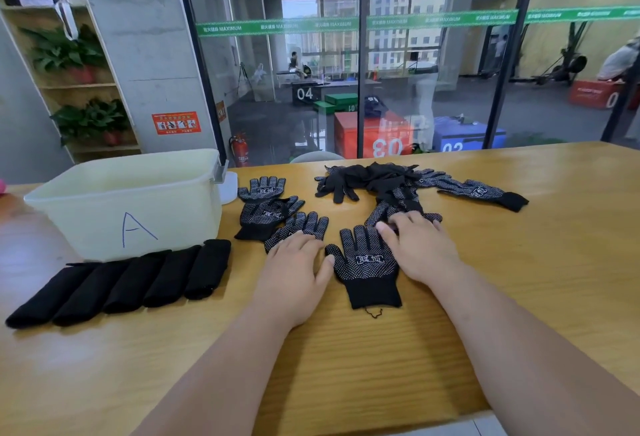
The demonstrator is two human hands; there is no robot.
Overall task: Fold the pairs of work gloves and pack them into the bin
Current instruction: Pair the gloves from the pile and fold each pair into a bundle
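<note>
1. The pale plastic bin point(131, 200), marked "A", stands at the left of the wooden table point(519, 262). Only its inner wall shows; its floor is hidden.
2. Five black folded pairs point(121, 283) lie side by side, touching, just in front of the bin.
3. Three dotted loose gloves point(266, 207) overlap just right of the bin.
4. The left hand point(294, 269) lies flat, fingers straight and close together on the nearest of these gloves, thumb spread out to touch the flat glove.
5. The flat glove point(367, 266) lies between the hands, dots up, cuff toward the person.
6. The right hand point(422, 248) lies flat, fingers straight and slightly apart, covering the flat glove's fingertips and another glove beside it.
7. Behind it, a heap of gloves point(374, 179); one single glove point(481, 191) stretches right.
</note>
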